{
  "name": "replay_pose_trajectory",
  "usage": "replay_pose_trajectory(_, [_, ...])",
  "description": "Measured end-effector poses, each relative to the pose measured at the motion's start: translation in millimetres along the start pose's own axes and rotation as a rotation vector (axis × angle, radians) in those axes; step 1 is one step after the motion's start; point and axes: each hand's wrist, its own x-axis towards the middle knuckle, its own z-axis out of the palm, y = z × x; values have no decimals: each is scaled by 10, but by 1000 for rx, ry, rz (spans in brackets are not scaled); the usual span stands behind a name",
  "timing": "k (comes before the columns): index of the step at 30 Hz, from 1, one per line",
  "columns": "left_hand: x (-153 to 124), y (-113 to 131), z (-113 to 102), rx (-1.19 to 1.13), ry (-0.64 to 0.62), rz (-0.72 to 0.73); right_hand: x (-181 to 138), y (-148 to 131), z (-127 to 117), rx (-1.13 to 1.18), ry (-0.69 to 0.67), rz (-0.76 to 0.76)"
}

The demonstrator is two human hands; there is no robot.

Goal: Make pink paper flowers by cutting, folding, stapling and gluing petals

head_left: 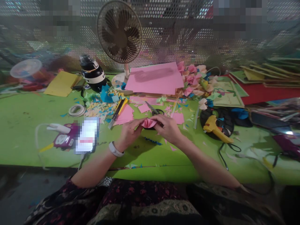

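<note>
1. Near the left end of the green bench (pixel 21 125), toward the front edge: a purple socket block (pixel 64 138) with a white plug (pixel 56 127). Avoid snagging its cable (pixel 36 137).
2. Farther from the front edge, a roll of tape (pixel 77 110); nearer to that edge and slightly rightward, a lit phone (pixel 86 136).
3. Toward the back edge, loose scraps (pixel 97 107), then a yellow-and-black cutter (pixel 118 113) lying by pink sheets (pixel 125 115).
4. Left hand (pixel 129 132): narrowed to a pinch on the left end of the folded pink paper (pixel 149 123). Pinch lightly, to spare the creases.
5. Between both hands, about midway along the bench, that paper, apparently held just above the surface. Best worked evenly from the middle outward, for matching folds.
6. Behind the hands, toward the back edge: scissors (pixel 157 111).
7. Right hand (pixel 168 127): narrowed likewise on the paper's right end. Match the left's pressure. Cannot tell the exact thumb placement.
8. Toward the right end, a yellow glue gun (pixel 217 128), possibly hot. Better given a wide berth.
</note>
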Motion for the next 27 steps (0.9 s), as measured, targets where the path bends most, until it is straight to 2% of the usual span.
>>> replay_pose_trajectory(3, [8, 28, -12, 20, -7, -38, 0, -32, -12, 42, -34, 40])
replay_pose_trajectory(7, [10, 61, 0, -44, -24, -135, -12, -43, 2, -37, -49, 63])
replay_pose_trajectory(14, [1, 84, 35, -177, 5, -234, -58, -18, 80, -237, 1, -43])
replay_pose_trajectory(20, [2, 101, 30, -174, 15, -225, -64, -34, 81, -360, 3, -131])
replay_pose_trajectory(27, [-20, 139, 26, -181, 14, -249, -70, -29, 111, -219, 90, -128])
